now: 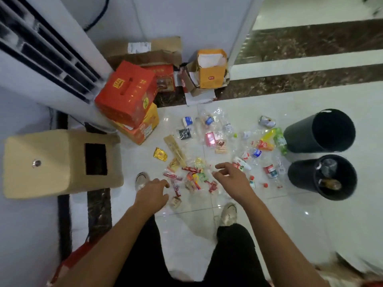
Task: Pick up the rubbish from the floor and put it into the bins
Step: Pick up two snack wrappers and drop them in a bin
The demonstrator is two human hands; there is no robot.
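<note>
Rubbish lies scattered over the white floor tiles: a yellow foil packet [160, 154], a long beige wrapper [175, 150], several red and orange snack wrappers [191, 177], a pink packet [210, 138], crushed clear plastic bottles [269, 170] and a green bottle [280, 140]. Two black bins stand at the right, the far bin [298, 135] dark inside, the near bin [300, 175] holding some rubbish. My left hand [152, 192] hovers with loose fingers over the wrappers. My right hand [231, 179] reaches above the wrappers, fingers slightly bent, holding nothing.
Red and orange cartons [126, 96] are stacked at the back left beside a white standing air conditioner [51, 52]. An orange paper bag [211, 69] stands by the wall. A beige carpeted box [62, 162] sits at the left. My shoes [228, 214] stand on the tiles.
</note>
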